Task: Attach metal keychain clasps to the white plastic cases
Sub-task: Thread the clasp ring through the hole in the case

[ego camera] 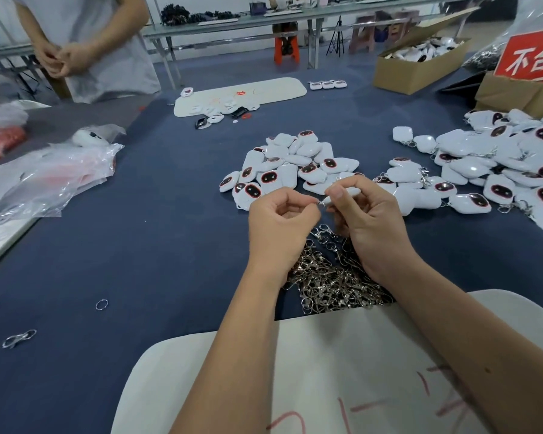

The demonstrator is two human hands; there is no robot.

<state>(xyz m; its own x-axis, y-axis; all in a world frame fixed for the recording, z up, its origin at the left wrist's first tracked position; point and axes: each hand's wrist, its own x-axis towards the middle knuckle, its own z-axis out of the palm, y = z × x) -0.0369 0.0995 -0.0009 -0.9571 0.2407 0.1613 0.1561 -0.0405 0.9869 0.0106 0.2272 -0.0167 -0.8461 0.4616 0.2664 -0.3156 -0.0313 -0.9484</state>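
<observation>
— What are our hands doing?

— Our right hand (369,211) holds a white case (345,194) tight. Our left hand (281,222) pinches a little metal clasp (321,202) right at the case's end.

— Where are we holding them?

— Up over the blue table (154,245), above the pile of clasps (329,277). More white cases (282,167) lie just behind.

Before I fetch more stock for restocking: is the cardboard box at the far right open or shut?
Open. The cardboard box has its flap raised at the back, and white cases show inside, heaped near the rim.
</observation>
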